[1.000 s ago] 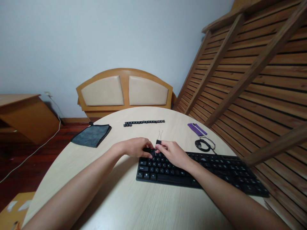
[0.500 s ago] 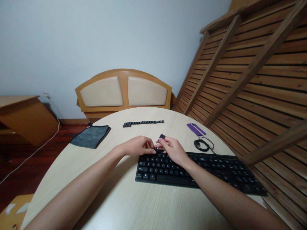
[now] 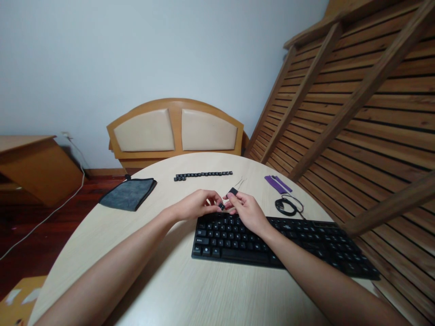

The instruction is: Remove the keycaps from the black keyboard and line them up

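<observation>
A black keyboard lies on the round table, its upper rows partly hidden by my hands. Just above its back edge, my left hand pinches a small black keycap. My right hand is closed on a keycap puller with a black handle, its thin wire ends pointing away from me. The right fingertips are close to the keycap; whether they touch it I cannot tell. Beyond my hands, several loose keycaps stand in a long row with a short row in front.
On the left lies a folded grey cloth. To the right are a purple pouch or strip and the coiled black cable. A slatted wooden frame leans along the right side; a padded headboard stands behind the table.
The keycap has come away from the wires and is now between my left fingers. The puller has tilted and shifted slightly right, and both hands have risen a little off the keyboard.
</observation>
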### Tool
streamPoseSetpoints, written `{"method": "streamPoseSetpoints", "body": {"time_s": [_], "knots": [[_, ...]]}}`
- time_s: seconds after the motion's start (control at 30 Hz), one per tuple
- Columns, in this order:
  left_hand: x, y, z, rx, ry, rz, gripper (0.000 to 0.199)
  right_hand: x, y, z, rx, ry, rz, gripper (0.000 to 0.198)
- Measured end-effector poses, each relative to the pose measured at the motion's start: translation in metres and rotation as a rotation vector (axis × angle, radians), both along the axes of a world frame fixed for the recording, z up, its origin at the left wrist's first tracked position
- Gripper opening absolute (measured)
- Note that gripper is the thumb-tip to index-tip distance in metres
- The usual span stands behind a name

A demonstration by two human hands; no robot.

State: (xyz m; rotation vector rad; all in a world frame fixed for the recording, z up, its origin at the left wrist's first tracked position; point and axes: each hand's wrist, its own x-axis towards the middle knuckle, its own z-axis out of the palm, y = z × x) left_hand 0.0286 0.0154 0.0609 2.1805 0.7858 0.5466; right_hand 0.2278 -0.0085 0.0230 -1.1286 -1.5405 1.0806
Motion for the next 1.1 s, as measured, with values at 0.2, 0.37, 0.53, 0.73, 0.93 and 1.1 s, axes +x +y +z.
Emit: {"method": "streamPoseSetpoints", "body": {"time_s": [0.2,0.37,0.53,0.73,0.93,1.1], "knots": [[-0.002,0.001,-0.005,0.164,-0.024,0.008,0.023,0.0,0.002,0.0,-0.026,0.059,-0.02,0.048],[-0.003,0.0,-0.002,0.352,0.079,-0.007,0.024,0.001,0.005,-0.002,-0.029,0.108,-0.015,0.048],[-0.001,0.0,-0.004,0.478,0.133,-0.011,0.021,0.001,0.005,-0.004,-0.051,0.146,-0.019,0.046],[0.005,-0.004,-0.009,0.534,0.053,-0.028,0.02,0.002,0.007,-0.002,-0.125,0.184,-0.051,0.044],[-0.004,0.019,-0.01,0.575,-0.055,0.271,0.022,0.001,0.011,-0.004,-0.161,0.216,-0.074,0.04],[-0.024,0.066,-0.029,0.777,0.167,0.57,0.019,-0.003,0.009,-0.008,-0.148,0.177,-0.041,0.046]]}}
